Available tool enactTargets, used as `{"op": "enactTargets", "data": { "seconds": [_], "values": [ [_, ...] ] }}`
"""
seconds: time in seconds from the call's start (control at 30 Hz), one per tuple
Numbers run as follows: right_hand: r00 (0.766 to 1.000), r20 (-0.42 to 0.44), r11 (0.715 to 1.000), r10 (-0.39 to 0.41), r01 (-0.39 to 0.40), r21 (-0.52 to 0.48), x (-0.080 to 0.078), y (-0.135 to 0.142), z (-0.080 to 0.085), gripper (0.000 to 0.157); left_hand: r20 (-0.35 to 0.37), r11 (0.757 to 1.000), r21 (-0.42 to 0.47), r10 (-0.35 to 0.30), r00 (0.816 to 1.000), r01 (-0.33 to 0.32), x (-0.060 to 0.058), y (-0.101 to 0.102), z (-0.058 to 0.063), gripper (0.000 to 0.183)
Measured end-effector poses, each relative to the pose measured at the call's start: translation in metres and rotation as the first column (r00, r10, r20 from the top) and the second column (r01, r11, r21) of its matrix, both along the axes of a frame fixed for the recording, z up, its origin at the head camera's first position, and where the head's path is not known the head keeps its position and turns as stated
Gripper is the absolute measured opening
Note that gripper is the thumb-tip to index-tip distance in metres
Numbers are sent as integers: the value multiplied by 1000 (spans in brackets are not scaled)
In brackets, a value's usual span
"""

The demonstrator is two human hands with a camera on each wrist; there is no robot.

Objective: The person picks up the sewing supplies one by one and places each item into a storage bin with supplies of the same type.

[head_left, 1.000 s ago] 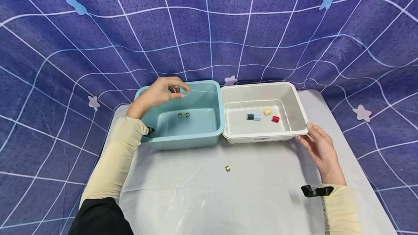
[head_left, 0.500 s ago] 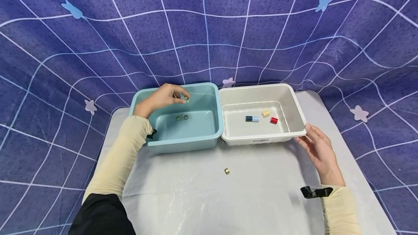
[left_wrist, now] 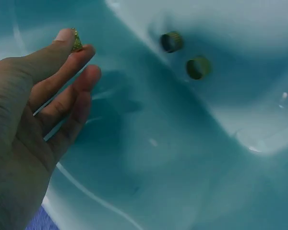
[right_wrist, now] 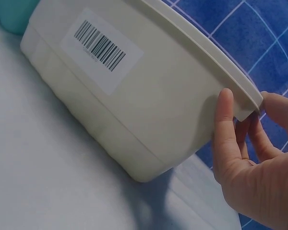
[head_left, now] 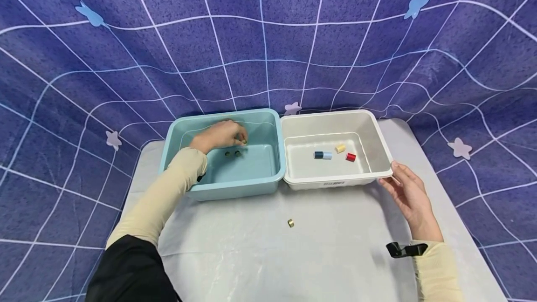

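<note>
My left hand (head_left: 222, 135) is down inside the blue-green bin (head_left: 235, 184), pinching a small gold ring (left_wrist: 77, 42) between thumb and index finger. The other fingers are loosely bent. Two similar gold rings (left_wrist: 172, 42) (left_wrist: 198, 67) lie on the bin's floor, apart from the hand. At the white bin's near right corner, my right hand (head_left: 411, 195) holds the rim, with the thumb on top and fingers below and against the wall. That white bin (right_wrist: 149, 91) carries a barcode label. Another gold ring (head_left: 291, 223) lies on the table in front of the bins.
Inside the white bin lie a navy spool (head_left: 318, 155), a light blue spool (head_left: 327, 155), a yellow spool (head_left: 340, 148) and a red spool (head_left: 350, 157). Both bins stand side by side on a white-covered table (head_left: 251, 255). A purple-blue curtain (head_left: 268, 41) hangs behind.
My left hand has lowered from rim height into the blue-green bin, slightly to the right, still pinching the gold ring. The right hand stays at the white bin's corner.
</note>
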State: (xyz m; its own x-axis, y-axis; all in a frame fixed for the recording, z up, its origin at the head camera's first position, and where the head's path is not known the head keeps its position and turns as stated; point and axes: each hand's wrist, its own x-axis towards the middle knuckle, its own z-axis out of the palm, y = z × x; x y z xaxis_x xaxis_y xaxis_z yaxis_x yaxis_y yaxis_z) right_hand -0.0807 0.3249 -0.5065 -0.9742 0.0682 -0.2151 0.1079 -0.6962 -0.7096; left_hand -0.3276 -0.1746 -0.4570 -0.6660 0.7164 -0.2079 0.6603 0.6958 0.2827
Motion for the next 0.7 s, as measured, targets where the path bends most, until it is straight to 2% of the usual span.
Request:
{"op": "enactTargets", "data": {
  "seconds": [0.37, 0.5, 0.7],
  "values": [
    [1000, 5, 1000, -13, 13, 1, 0, 0, -1, 20, -9, 989, -125, -82, 997, 80, -5, 15, -27, 13],
    [1000, 8, 1000, -13, 13, 6, -2, -1, -2, 20, 25, 976, -191, -104, 994, 106, -5, 18, -35, 16],
    [1000, 6, 1000, -15, 15, -14, -2, 1, -2, 21, 45, 962, -218, -159, 986, 165, -3, 22, -37, 18]
  ]
}}
